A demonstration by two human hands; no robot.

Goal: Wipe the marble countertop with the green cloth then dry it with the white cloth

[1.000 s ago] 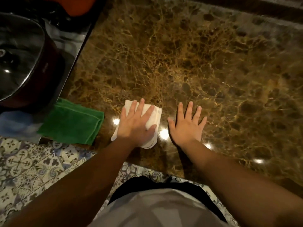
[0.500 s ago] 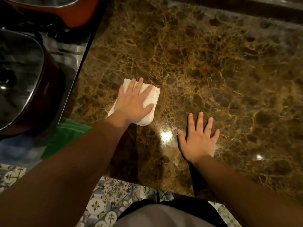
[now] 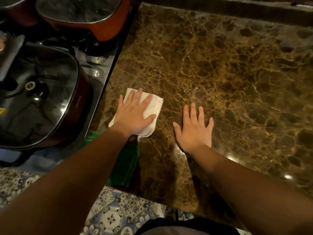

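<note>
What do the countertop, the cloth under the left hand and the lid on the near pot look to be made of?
Countertop: polished brown marble or similar stone, going by the gold veining and mirror-like light spots.
White cloth: soft folded fabric, matte, layered edges; possibly thick paper towel.
Pot lid: seemingly glass in a metal rim, glossy and reflective, with a dark knob.

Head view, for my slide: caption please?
Left hand presses white cloth flat on marble countertop; right hand braces.

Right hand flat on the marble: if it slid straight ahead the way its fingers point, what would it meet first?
Nothing nearby, as far as the picture shows. The right hand points up across bare marble countertop; the first obstacle looks like the dark raised ledge at the back edge.
</note>
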